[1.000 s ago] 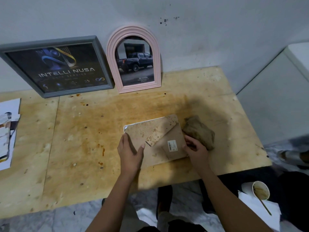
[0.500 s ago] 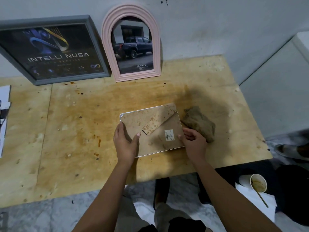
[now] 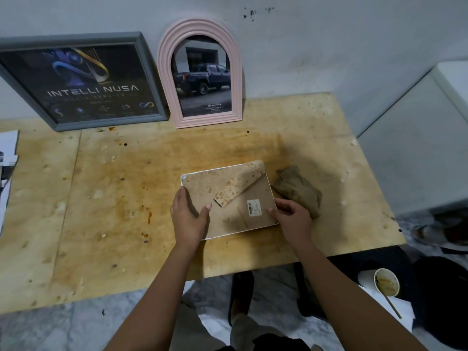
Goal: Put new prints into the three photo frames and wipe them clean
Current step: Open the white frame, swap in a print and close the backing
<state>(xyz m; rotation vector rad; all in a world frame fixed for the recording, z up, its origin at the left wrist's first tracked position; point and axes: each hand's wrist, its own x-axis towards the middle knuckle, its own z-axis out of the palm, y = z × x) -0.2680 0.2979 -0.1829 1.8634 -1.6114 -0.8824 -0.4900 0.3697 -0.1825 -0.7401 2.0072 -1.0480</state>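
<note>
Head view: gray frame (image 3: pixel 76 79) & pink arched frame (image 3: pixel 200 74) lean on the wall w/ prints in. The third frame (image 3: pixel 243 211) lies face-down on the table (image 3: pixel 101 198). Your left hand (image 3: pixel 188 219) grips its left edge and your right hand (image 3: pixel 291 217) pinches its right edge. Print swap + wipe w/ the cloth (image 3: pixel 297 191) prob. left.
</note>
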